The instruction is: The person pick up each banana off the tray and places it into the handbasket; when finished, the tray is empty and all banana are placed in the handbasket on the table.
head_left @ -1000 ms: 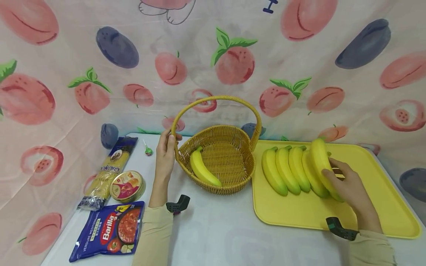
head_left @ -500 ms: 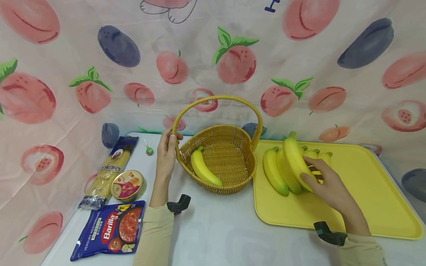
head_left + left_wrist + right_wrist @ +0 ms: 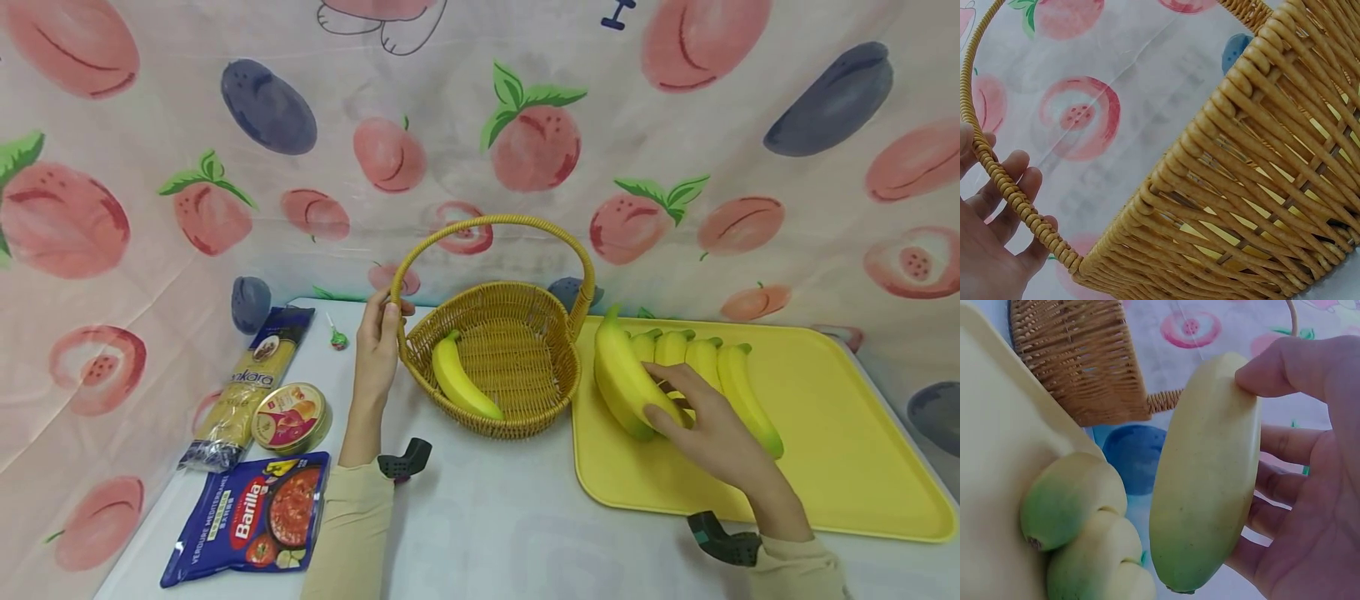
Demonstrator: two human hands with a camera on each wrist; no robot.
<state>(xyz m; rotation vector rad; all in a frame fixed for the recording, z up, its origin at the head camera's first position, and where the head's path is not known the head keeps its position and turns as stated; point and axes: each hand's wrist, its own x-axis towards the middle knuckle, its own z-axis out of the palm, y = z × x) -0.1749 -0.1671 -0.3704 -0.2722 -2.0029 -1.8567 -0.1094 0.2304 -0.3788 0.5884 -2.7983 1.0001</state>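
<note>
My left hand (image 3: 377,354) grips the left side of the arched handle (image 3: 1017,199) of a wicker basket (image 3: 517,350), thumb on one side and fingers behind it. One banana (image 3: 461,382) lies inside, along the basket's left wall. My right hand (image 3: 712,433) pinches another banana (image 3: 1207,475) between thumb and fingers, tilted stem up, above the left end of a yellow tray (image 3: 847,433). Below and beside it, several more bananas (image 3: 742,396) lie in a row on the tray, partly covered by the hand and the held banana.
To the left lie a pasta packet (image 3: 243,387), a round tin (image 3: 291,419), a blue Barilla pouch (image 3: 247,521) and a lollipop (image 3: 337,338). A fruit-printed cloth (image 3: 465,108) hangs close behind the basket and tray.
My right hand has carried the held banana leftward over the row, from the tray's middle to its left end near the basket. The left hand has stayed on the handle.
</note>
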